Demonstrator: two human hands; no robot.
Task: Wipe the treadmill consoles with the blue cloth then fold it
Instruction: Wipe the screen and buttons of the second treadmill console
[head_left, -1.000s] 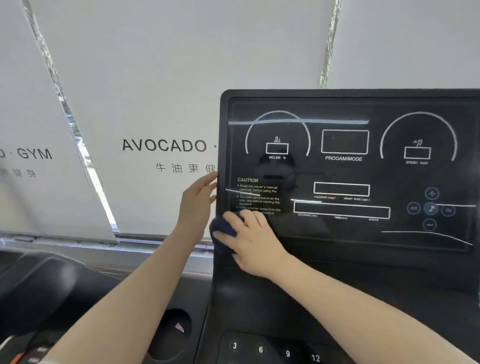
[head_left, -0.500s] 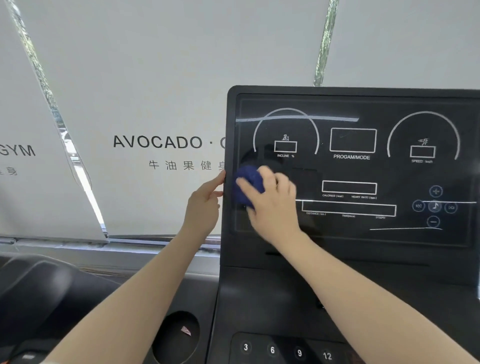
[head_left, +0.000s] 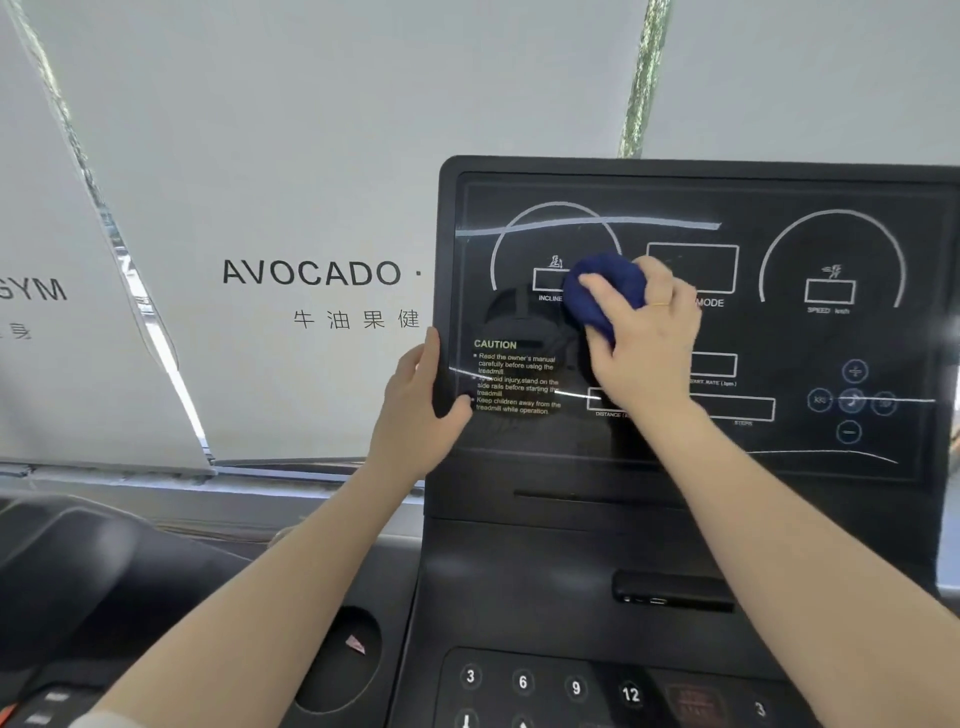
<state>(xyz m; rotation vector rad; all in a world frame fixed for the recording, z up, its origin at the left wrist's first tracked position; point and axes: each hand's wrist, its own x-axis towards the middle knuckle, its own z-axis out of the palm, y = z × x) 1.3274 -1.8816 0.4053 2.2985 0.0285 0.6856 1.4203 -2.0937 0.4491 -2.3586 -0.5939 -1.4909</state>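
cloth (head_left: 602, 296) bunched under right hand (head_left: 641, 343) on console (head_left: 727, 467); left hand (head_left: 415, 410) grips console edge.

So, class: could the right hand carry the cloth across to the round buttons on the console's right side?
Probably yes: the right hand with the cloth has bare console before the buttons.

White lettered wall panels (head_left: 260, 156) behind

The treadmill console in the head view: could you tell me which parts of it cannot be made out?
- Console: right side cut off by the frame edge.
- PROGRAM/MODE label: start hidden by the right hand and the blue cloth.
- DISTANCE box: partly behind the right wrist.
- Left edge: covered by the left hand.
- Round buttons: blurred by glare.
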